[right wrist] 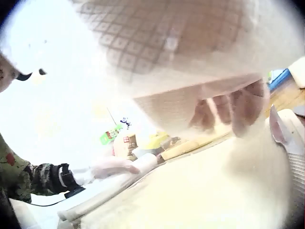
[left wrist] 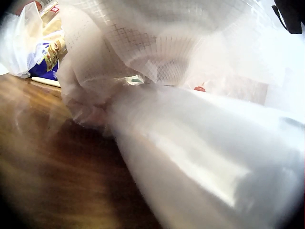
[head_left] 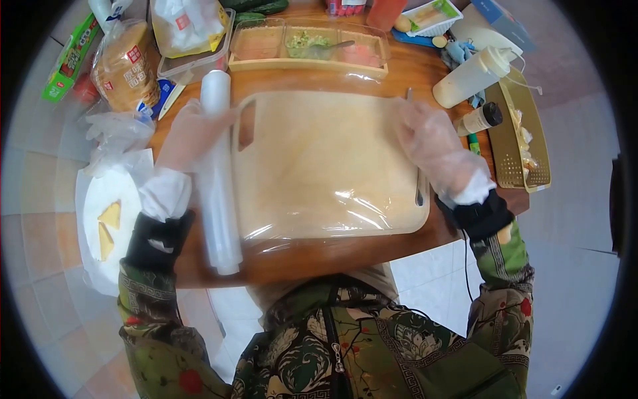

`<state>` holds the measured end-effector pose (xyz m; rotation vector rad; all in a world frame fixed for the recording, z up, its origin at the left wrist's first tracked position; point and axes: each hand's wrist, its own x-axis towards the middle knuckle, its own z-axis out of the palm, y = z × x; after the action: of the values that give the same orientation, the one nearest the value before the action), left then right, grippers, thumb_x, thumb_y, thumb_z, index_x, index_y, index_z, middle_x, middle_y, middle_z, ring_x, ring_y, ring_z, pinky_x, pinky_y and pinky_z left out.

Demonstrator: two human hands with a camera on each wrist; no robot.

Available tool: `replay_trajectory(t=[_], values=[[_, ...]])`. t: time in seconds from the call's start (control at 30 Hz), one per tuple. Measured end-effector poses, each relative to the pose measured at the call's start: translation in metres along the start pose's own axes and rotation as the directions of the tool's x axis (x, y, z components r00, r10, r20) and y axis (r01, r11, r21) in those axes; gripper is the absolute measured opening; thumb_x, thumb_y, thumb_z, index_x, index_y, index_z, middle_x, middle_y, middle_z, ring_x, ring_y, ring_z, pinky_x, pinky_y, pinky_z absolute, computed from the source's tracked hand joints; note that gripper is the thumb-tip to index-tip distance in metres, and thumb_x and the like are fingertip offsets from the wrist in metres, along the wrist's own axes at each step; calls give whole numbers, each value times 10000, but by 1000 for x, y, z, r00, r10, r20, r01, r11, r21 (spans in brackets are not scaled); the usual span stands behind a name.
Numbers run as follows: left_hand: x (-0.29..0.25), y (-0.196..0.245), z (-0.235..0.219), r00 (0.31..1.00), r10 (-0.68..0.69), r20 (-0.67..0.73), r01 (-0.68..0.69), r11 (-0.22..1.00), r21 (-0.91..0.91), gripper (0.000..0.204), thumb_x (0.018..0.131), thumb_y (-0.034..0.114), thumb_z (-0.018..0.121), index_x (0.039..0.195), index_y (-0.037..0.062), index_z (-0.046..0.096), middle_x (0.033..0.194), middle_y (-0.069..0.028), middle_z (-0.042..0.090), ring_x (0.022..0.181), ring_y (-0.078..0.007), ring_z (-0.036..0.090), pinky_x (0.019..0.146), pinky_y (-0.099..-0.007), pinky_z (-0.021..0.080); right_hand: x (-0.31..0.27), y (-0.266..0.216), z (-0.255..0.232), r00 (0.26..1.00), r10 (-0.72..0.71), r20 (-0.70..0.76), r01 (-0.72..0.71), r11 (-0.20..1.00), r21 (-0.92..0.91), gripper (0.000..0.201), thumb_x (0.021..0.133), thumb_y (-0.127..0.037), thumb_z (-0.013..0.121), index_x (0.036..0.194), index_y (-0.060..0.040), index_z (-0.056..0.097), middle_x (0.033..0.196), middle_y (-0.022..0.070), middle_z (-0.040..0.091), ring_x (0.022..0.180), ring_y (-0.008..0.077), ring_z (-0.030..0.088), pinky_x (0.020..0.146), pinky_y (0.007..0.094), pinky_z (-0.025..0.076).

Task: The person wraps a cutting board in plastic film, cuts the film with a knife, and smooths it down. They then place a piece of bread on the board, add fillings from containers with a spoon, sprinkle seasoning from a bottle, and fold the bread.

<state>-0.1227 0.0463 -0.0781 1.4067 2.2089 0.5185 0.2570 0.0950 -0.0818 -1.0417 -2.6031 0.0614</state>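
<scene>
Green patterned sleeves [head_left: 319, 346] fill the near edge of the head view. Both hands wear thin clear gloves. On the brown tabletop [head_left: 312, 256] lies a pale cutting board [head_left: 319, 166] with clear wrap [head_left: 332, 213] pulled flat over it. The wrap comes off a long white roll [head_left: 218, 179] that lies just beside the board's left edge.

The left hand [head_left: 189, 136] rests on top of the roll with its fingers laid over it, so its grip looks loose and mostly open. The right hand [head_left: 432, 143] lies flat on the wrap at the board's right edge, fingers spread, holding nothing. A knife [right wrist: 279, 126] lies just beside that hand.

Behind the board sits a tray [head_left: 309, 46] of fillings. A white squeeze bottle [head_left: 472, 76] lies to the right. Bread [head_left: 123, 66] in a bag sits far left, and cheese pieces [head_left: 107, 226] lie on white paper.
</scene>
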Motion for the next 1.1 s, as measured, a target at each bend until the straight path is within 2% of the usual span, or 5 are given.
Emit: replay_trajectory(t=[0.17,0.23,0.33,0.93,1.1], values=[[-4,2,-1,1000,-4,-6,3,990,-140,646,784,482,778,1042,-84,601,962,-249,700,848,-325,714,738,-407,542,17,25,34,986,104,131,-76,976,-204,361,803,41,568,1143,-66,626,1042,253,659,921,457,646,756,503,541],[-5,2,-2,999,23,-29,-26,996,-80,629,783,473,779,1025,-80,601,960,-249,692,868,-337,706,762,-413,532,21,24,35,953,240,186,-205,961,-188,352,833,49,570,1154,-74,644,1041,184,663,969,360,657,843,385,532],[-4,0,-1,1000,23,-21,-24,998,-55,681,795,520,736,1122,-66,616,979,-224,711,843,-301,713,767,-384,535,15,24,35,968,237,86,-236,972,-15,373,837,45,564,1178,-85,642,1115,209,655,1018,376,651,873,394,526],[-9,-4,0,999,26,-47,-30,995,-94,621,779,434,774,1075,-84,604,991,-260,697,903,-354,707,784,-428,538,23,23,35,922,257,290,-142,920,-364,467,902,13,510,1361,-58,552,1267,189,621,1159,319,620,964,325,502],[-20,-1,-1,1000,3,-22,-7,986,-165,605,777,402,777,1099,-81,608,999,-247,707,890,-330,714,769,-415,545,14,21,35,935,281,216,-241,951,-196,480,890,7,523,1365,-59,543,1251,202,624,1101,342,650,909,354,534]])
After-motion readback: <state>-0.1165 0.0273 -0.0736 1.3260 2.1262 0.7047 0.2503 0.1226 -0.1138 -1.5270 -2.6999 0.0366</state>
